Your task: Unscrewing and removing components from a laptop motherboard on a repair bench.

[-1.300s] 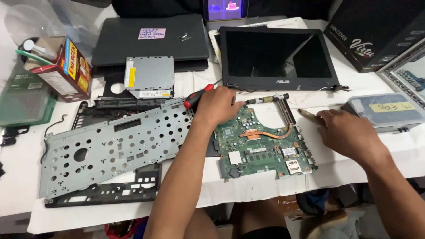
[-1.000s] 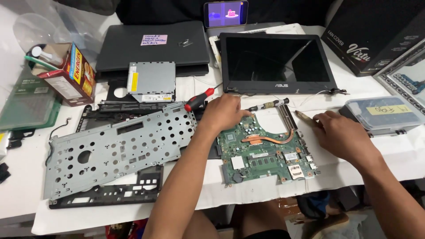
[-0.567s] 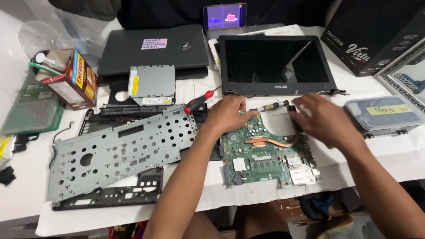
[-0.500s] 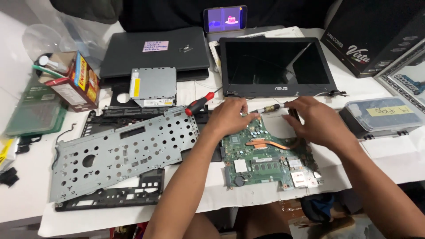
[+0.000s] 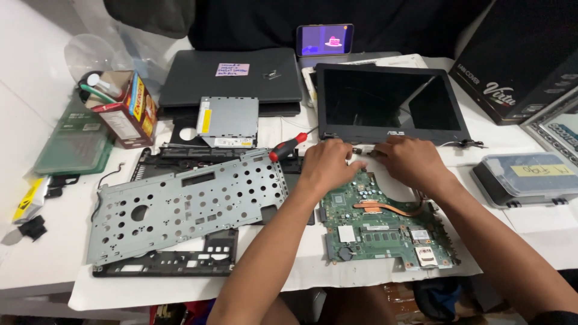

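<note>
Now, both hands meet at the far edge of the green motherboard (image 5: 385, 225), mid-desk: left hand (image 5: 327, 165) curled on its corner, right hand (image 5: 410, 161) pinching something small there. Metal keyboard plate (image 5: 186, 201) and optical drive (image 5: 227, 121) already lie apart; the copper heatpipe remains mounted.

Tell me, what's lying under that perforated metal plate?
Under the perforated metal plate lies a black plastic laptop base frame, showing along its near and far edges. Whatever sits beneath the plate's middle is covered.
</note>
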